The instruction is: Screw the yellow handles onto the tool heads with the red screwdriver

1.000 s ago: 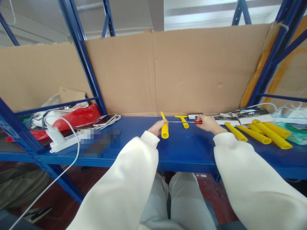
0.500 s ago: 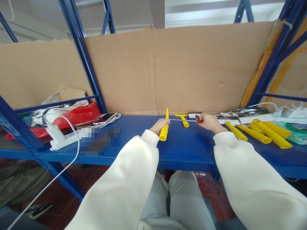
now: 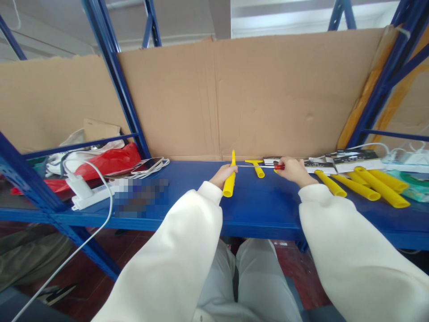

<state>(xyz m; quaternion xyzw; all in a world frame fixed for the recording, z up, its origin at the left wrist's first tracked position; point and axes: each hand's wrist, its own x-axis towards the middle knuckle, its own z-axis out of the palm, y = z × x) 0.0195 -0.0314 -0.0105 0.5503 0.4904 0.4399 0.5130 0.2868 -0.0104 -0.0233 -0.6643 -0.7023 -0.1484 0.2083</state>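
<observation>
Wrapped in my left hand (image 3: 221, 176) is a yellow tube-shaped handle (image 3: 229, 185), its round end toward me and its narrow head pointing up. My right hand (image 3: 292, 171) is closed round the red grip of a screwdriver (image 3: 256, 167). The long metal shaft lies level between my hands, and its tip meets the yellow handle beside my left fingers; the exact contact is hidden. Behind the shaft, a T-shaped yellow handle (image 3: 259, 171) lies on the blue shelf (image 3: 258, 208).
Several yellow tube handles (image 3: 382, 187) lie at the right, before black-and-white packets (image 3: 357, 161). At the left are a white power strip (image 3: 92, 197) with a cable, a phone (image 3: 146, 165) and a red bag (image 3: 110, 161). A cardboard panel (image 3: 268, 98) stands behind.
The red screwdriver grip looks slightly turned in my right fingers. Both hands stay in nearly the same place, and the yellow handle keeps its position.
</observation>
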